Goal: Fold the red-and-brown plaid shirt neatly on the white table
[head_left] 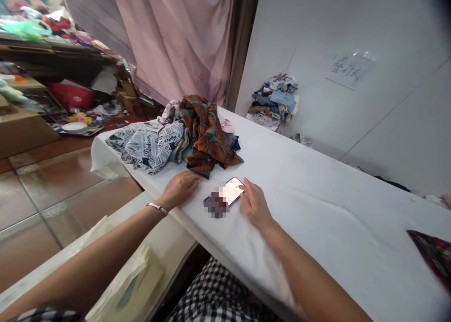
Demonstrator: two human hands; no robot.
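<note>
A smartphone point(233, 188) with a lit screen lies on the white-covered table point(317, 218), its near end blurred by a pixelated patch. My right hand point(256, 203) is at the phone's right edge, fingers apart, a fingertip on or just over the screen. To the left of the phone, my left hand point(181, 189) rests on the table near its edge, holding nothing visible, fingers loosely extended. Just beyond it is a heap of clothes: a brown patterned cloth point(204, 131) on top and a newspaper-print cloth point(151, 145) on the left.
Another clothes pile point(276, 98) sits by the wall at the table's far side, below a handwritten paper sign point(348, 70). A pink curtain point(179, 35) hangs behind. Dark red cloth point(433, 254) lies at right. On the left are a cardboard box point(26, 131) and clutter.
</note>
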